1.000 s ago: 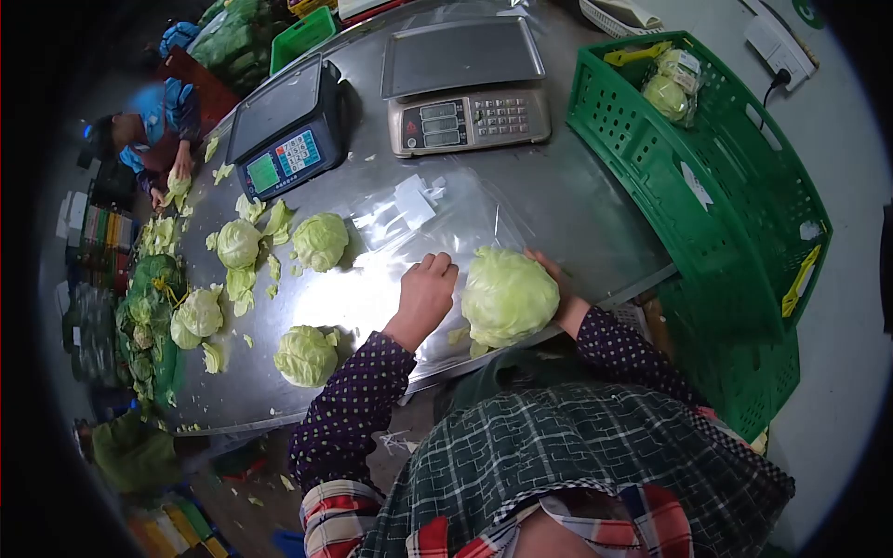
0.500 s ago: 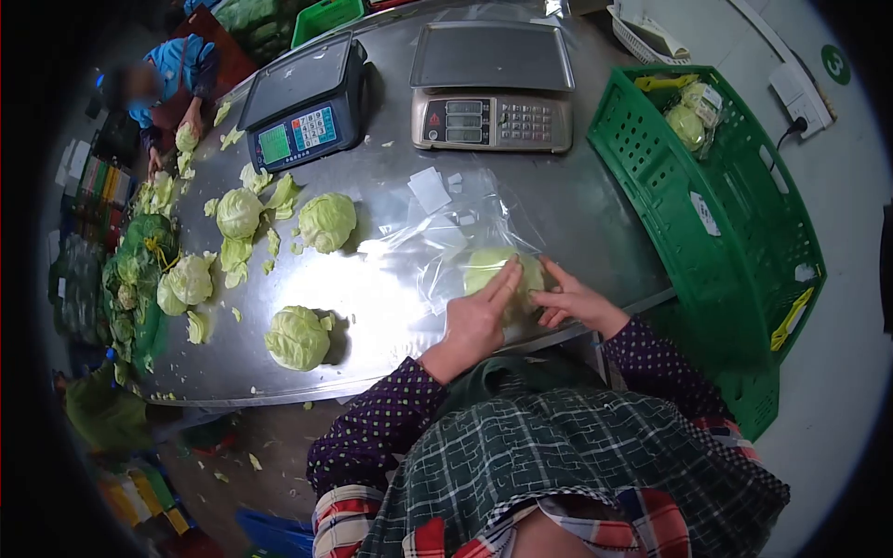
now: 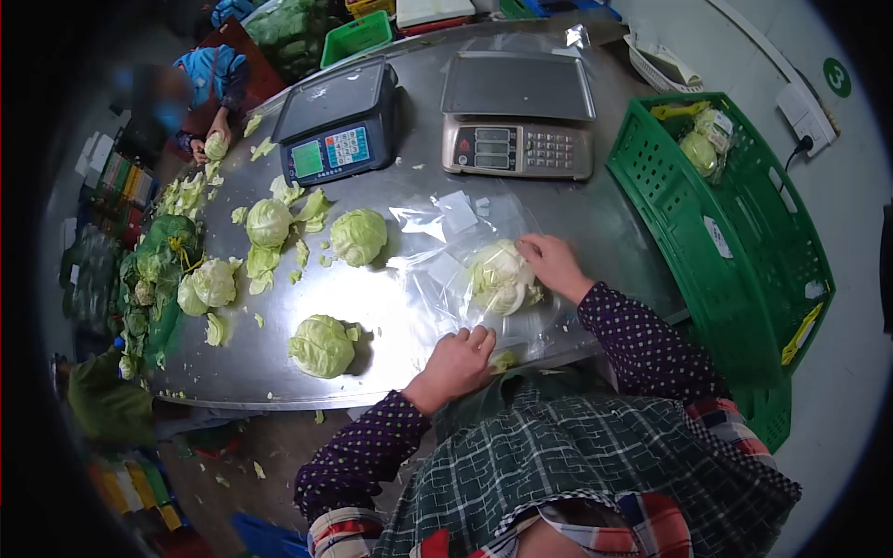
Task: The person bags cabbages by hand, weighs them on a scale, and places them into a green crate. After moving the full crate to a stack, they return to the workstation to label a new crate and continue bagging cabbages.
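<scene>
A pale green cabbage head (image 3: 500,282) lies on clear plastic film (image 3: 423,270) near the table's front edge. My left hand (image 3: 454,370) is closed at the film's near side, its fingers curled over the plastic. At the cabbage's upper right side, my right hand (image 3: 555,264) has its fingers bent together on the film; the fingertips are partly hidden. A loose leaf piece (image 3: 502,360) lies just right of my left hand. White paper labels (image 3: 456,212) rest beyond the cabbage. Further left are two more cabbages, one nearer (image 3: 322,346) and one farther (image 3: 358,236).
Two scales, a dark one (image 3: 337,121) and a silver one (image 3: 517,149), stand at the back. A green crate (image 3: 744,242) with bagged vegetables is on the right. Cabbages, loose leaves and a green net sack (image 3: 167,246) crowd the left, where a co-worker's hand (image 3: 219,124) holds a cabbage.
My hands have come off the top of the cabbage and apart: the left toward me, the right up to its far right side. The cabbage now shows a whiter side. The view has shifted slightly.
</scene>
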Available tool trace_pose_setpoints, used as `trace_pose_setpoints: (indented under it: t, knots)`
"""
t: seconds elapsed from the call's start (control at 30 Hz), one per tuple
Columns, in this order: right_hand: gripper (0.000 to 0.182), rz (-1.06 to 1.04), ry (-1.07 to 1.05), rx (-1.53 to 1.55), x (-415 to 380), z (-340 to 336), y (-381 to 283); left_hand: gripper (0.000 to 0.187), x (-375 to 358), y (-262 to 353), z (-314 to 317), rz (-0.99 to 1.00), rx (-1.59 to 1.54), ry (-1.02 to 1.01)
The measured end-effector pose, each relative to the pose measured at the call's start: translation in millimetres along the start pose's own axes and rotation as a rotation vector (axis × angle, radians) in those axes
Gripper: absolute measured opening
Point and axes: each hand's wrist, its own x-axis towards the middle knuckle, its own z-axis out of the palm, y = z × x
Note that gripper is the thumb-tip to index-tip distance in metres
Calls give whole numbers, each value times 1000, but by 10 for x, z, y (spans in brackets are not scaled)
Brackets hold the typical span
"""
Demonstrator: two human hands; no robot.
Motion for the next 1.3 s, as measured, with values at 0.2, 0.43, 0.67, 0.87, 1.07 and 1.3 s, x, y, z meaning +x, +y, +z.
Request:
trace_pose_setpoints:
  t: [0.2,0.43,0.67,0.87,1.07,1.3]
  knots:
    - [23,-374,108,-265,-31,-485,-722,12,74,-224,-601,65,-77,449]
    - [17,-605,1,-230,-257,-1407,-2234,16,-46,-149,-2017,132,-9,647]
    - [23,-555,6,-377,-296,-1518,-2609,10,-39,-196,-2340,75,27,792]
    - [16,-588,-9,-405,-193,-1269,-2121,17,-266,-196,-1993,98,-72,767]
    - [17,-316,-237,-394,-958,-862,-1093,20,-835,226,-956,228,-92,447]
    - [25,-641,-481,14,-1794,-496,-1910,29,-1164,682,-754,239,-90,399]
